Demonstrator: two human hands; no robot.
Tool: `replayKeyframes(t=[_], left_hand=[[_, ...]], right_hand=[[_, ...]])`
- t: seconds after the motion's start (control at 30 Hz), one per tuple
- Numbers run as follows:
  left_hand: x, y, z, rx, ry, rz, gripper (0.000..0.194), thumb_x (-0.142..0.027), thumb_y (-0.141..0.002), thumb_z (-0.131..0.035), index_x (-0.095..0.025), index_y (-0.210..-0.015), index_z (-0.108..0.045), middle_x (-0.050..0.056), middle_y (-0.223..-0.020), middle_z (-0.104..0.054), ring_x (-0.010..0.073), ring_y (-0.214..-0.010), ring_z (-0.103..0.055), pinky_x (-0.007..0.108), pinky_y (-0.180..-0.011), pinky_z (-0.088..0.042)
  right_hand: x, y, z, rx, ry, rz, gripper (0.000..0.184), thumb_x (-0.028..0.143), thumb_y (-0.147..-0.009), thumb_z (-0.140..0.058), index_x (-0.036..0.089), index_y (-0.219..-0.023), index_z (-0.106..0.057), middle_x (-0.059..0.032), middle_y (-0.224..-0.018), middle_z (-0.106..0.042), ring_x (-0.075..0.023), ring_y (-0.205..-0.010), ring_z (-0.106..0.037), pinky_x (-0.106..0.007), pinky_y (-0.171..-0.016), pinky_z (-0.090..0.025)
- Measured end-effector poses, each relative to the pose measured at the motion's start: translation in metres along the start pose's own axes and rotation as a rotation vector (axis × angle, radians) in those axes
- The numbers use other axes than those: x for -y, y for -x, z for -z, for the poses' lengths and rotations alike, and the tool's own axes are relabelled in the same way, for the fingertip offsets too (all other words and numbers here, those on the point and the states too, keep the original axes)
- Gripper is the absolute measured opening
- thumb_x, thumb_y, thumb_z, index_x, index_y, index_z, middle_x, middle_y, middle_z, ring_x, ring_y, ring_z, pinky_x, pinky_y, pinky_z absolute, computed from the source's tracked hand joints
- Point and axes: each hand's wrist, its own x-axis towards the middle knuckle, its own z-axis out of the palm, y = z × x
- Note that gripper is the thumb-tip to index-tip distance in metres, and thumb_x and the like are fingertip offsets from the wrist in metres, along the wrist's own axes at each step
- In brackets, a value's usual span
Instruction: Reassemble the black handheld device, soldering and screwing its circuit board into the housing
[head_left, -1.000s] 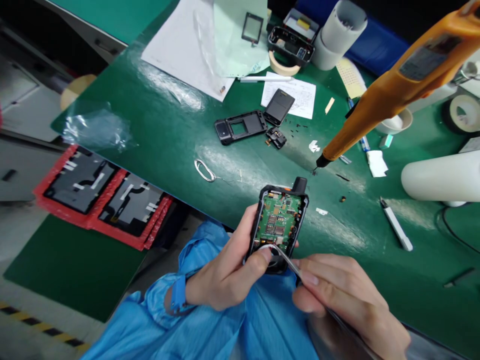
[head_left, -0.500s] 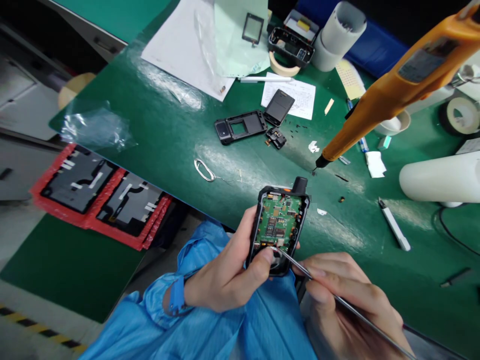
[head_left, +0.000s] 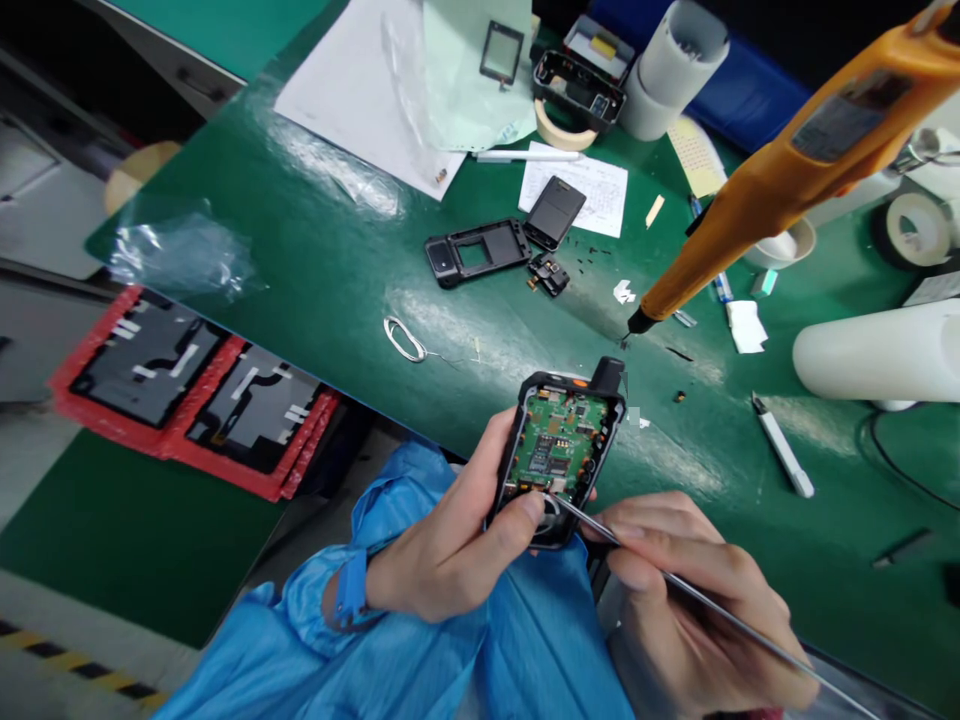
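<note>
My left hand [head_left: 457,545] is wrapped round an opened handheld radio [head_left: 561,425], its thumb pressed near the radio's lower end. The radio has a black casing, a stubby antenna at the top right and a bare green circuit board facing me. Between thumb and fingers my right hand [head_left: 697,590] grips a thin metal tweezers-like tool [head_left: 675,578], held like a pen. Its tip rests at the lower part of the board, beside my left thumb. What exactly the tip touches is too small to tell.
An orange electric screwdriver [head_left: 757,190] hangs above the radio. Behind lie a black frame [head_left: 480,250], a dark battery-like block [head_left: 555,212] and a coiled white wire [head_left: 405,338]. To the right are a craft knife [head_left: 782,447] and a white cylinder [head_left: 877,358]. Red-wrapped trays [head_left: 169,440] sit lower left.
The view has shifted slightly. My left hand still holds the radio, and the tool's tip stays at about the same spot on the board.
</note>
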Motion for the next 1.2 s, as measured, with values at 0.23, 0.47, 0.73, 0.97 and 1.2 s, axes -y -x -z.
replayKeyframes(t=[0.23,0.47,0.73,0.97,1.2], left_hand=[[0.001,-0.001,-0.001,0.011,0.040,0.016,0.054,-0.039,-0.116,-0.057,-0.030,-0.167,-0.044,0.012,-0.142,-0.074,0.0291,-0.126,-0.075,0.046,-0.117,-0.061],[0.005,0.001,-0.001,-0.019,0.011,-0.009,0.051,-0.038,-0.116,-0.059,-0.031,-0.164,-0.045,0.011,-0.142,-0.075,0.0286,-0.130,-0.073,0.046,-0.121,-0.058],[0.002,0.001,-0.002,-0.033,-0.024,0.001,0.051,-0.038,-0.116,-0.057,-0.031,-0.165,-0.045,0.012,-0.145,-0.073,0.0314,-0.138,-0.069,0.052,-0.127,-0.052],[0.003,-0.001,-0.003,-0.063,-0.036,-0.006,0.053,-0.039,-0.115,-0.060,-0.028,-0.165,-0.046,0.012,-0.143,-0.073,0.0335,-0.144,-0.064,0.054,-0.130,-0.048],[0.004,0.001,-0.001,-0.061,-0.052,-0.029,0.050,-0.037,-0.116,-0.058,-0.032,-0.164,-0.046,0.010,-0.149,-0.070,0.0300,-0.142,-0.066,0.052,-0.130,-0.048]], right_hand=[[0.006,-0.010,0.003,0.093,-0.007,0.020,0.013,0.018,-0.102,-0.076,0.019,-0.115,-0.079,-0.0042,-0.087,-0.083,-0.0202,-0.068,-0.078,-0.036,-0.058,-0.066],[0.008,-0.014,0.008,0.127,0.011,0.089,0.013,0.017,-0.102,-0.077,0.016,-0.115,-0.077,-0.0040,-0.087,-0.082,-0.0184,-0.067,-0.077,-0.032,-0.053,-0.063],[0.010,-0.014,0.007,0.143,0.039,0.085,0.014,0.020,-0.104,-0.074,0.020,-0.118,-0.077,-0.0027,-0.084,-0.082,-0.0189,-0.064,-0.077,-0.033,-0.052,-0.063],[0.008,-0.006,0.012,0.170,0.084,0.066,0.014,0.023,-0.105,-0.074,0.022,-0.120,-0.077,-0.0035,-0.087,-0.084,-0.0200,-0.066,-0.078,-0.035,-0.054,-0.065],[0.007,-0.006,0.011,0.112,0.036,0.050,0.016,0.025,-0.105,-0.075,0.020,-0.120,-0.077,-0.0039,-0.089,-0.084,-0.0196,-0.070,-0.079,-0.034,-0.057,-0.065]])
